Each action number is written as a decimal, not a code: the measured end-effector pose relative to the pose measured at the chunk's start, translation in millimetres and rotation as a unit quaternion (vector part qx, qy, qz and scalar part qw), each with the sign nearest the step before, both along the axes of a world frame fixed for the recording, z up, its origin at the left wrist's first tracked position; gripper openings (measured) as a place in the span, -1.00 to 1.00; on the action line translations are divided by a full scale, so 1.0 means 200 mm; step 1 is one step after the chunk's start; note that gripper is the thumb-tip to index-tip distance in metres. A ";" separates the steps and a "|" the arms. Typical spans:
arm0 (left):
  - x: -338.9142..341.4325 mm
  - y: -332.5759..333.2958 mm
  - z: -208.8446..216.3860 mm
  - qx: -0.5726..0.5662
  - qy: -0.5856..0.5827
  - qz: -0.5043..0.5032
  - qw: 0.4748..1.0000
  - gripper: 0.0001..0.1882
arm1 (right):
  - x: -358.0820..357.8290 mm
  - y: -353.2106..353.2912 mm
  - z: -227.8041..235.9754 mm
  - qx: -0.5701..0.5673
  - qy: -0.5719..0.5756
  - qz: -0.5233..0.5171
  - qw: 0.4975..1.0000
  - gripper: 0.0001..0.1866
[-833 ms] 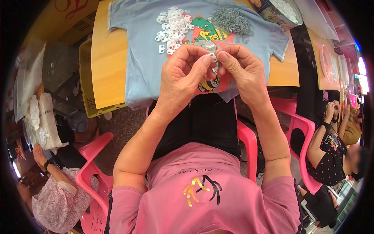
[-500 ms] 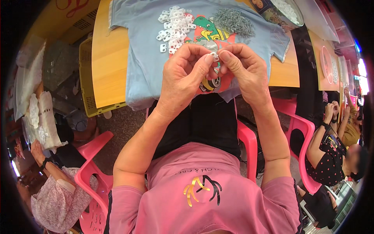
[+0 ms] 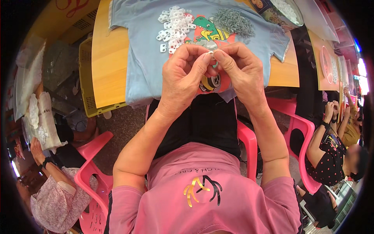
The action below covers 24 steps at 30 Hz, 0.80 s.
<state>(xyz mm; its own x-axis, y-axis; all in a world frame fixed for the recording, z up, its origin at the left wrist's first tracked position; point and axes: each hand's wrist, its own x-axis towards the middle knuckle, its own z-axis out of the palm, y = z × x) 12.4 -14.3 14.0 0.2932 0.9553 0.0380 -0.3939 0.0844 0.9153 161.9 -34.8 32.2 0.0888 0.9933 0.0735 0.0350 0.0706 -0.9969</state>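
Observation:
Over the near part of a blue T-shirt [image 3: 146, 62], my two hands meet fingertip to fingertip. My left hand [image 3: 182, 74] is closed in a pinch on a small white plastic piece [image 3: 211, 53], mostly covered by the fingers. Thumb and fingers of my right hand [image 3: 246, 72] press together against the same piece from the right; anything small between them is hidden. Beyond my left hand lies a heap of white two-holed plastic pieces [image 3: 175, 29]. A heap of thin grey pieces [image 3: 233, 23], too small to identify, lies beyond my right hand.
The shirt covers a wooden table [image 3: 111, 70]. A yellow crate [image 3: 86, 78] stands at its left side. At the far right sits a container of white pieces [image 3: 286, 11]. Pink chairs [image 3: 298, 128] and other people at work [image 3: 58, 195] are on both sides.
My right hand has shifted slightly left and up, and its thumb now covers more of the white piece. My left hand keeps its pinch, nearly in place.

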 end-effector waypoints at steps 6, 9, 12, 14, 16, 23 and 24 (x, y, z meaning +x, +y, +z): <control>0.01 0.01 0.00 0.000 -0.010 0.009 1.000 -0.87 | -0.01 0.02 -0.01 -0.003 0.016 0.018 1.000 -0.89; 0.01 0.01 0.01 -0.006 0.003 0.015 1.000 -0.87 | 0.02 0.04 0.01 -0.015 -0.001 0.031 0.999 -0.88; 0.00 0.02 0.00 -0.018 -0.015 -0.007 1.000 -0.86 | 0.06 0.04 0.06 -0.018 -0.040 0.054 0.998 -0.87; -0.01 0.02 0.00 -0.028 -0.022 -0.025 0.999 -0.85 | 0.09 0.04 0.07 -0.016 -0.067 0.057 0.996 -0.86; -0.01 0.03 0.00 -0.022 -0.022 -0.028 0.999 -0.84 | 0.12 0.06 0.08 0.102 -0.247 0.074 0.961 -0.87; -0.03 0.04 0.01 -0.025 -0.003 -0.051 0.998 -0.81 | 0.14 0.10 0.12 0.235 -0.359 0.102 0.898 -0.88; -0.03 0.04 0.01 -0.025 -0.002 -0.052 0.998 -0.81 | 0.14 0.09 0.12 0.223 -0.350 0.095 0.905 -0.89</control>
